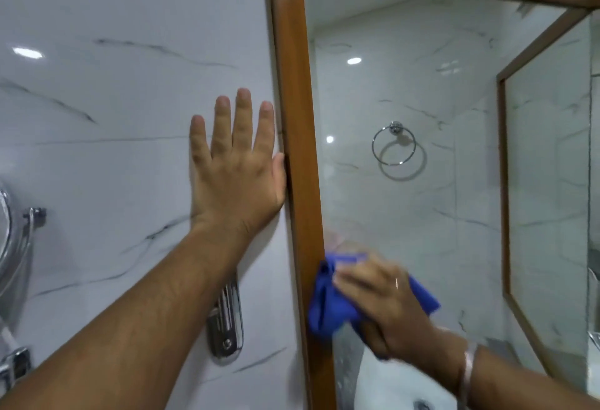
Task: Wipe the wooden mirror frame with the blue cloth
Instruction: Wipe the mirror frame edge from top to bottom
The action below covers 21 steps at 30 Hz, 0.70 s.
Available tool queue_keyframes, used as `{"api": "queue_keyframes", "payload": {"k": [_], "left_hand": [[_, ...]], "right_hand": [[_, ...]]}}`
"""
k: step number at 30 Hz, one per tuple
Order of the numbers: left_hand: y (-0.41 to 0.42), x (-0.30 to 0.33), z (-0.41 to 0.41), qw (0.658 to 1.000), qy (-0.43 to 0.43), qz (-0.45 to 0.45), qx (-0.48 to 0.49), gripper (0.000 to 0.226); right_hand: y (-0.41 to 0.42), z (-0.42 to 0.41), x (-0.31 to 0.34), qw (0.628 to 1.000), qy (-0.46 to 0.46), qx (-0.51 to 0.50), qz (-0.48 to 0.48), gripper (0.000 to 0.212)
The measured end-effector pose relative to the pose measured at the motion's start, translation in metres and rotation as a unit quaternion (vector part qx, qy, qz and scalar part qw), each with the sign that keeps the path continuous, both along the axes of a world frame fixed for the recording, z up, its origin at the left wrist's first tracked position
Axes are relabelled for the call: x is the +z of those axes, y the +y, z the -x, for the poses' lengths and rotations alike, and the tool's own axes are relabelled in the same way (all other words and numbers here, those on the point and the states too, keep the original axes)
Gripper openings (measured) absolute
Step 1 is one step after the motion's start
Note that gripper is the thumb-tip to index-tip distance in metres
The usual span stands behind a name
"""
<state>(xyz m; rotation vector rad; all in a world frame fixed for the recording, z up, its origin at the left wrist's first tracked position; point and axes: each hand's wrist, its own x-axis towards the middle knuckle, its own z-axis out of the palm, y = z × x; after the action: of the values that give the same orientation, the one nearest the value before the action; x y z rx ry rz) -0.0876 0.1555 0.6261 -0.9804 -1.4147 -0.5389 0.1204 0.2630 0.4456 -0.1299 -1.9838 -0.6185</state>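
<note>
The wooden mirror frame (293, 85) runs down the middle as a brown upright strip, with its top bar slanting to the upper right. My left hand (235, 169) lies flat on the marble wall, fingers spread, its thumb edge touching the frame's outer side. My right hand (386, 299) presses the blue cloth (326, 302) against the lower part of the frame's inner edge, where wood meets glass. The hand is blurred. Part of the cloth is hidden under my fingers.
The mirror glass (406, 91) reflects a chrome towel ring and a second framed mirror. A chrome fixture (227, 328) hangs on the wall below my left forearm. More chrome fittings (16, 247) sit at the left edge. A white basin (389, 387) shows at the bottom.
</note>
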Motion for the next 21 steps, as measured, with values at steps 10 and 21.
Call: {"api": "queue_keyframes", "payload": {"k": [10,21], "left_hand": [[0.0,-0.002,0.0,1.0,-0.001,-0.007,-0.013,0.072],[0.001,-0.003,0.0,1.0,0.007,-0.009,-0.026,0.07]], "right_hand": [[0.009,-0.007,0.06,0.993,-0.04,0.015,-0.107,0.033],[-0.012,0.011,-0.024,1.0,-0.004,0.007,0.015,0.037]]}}
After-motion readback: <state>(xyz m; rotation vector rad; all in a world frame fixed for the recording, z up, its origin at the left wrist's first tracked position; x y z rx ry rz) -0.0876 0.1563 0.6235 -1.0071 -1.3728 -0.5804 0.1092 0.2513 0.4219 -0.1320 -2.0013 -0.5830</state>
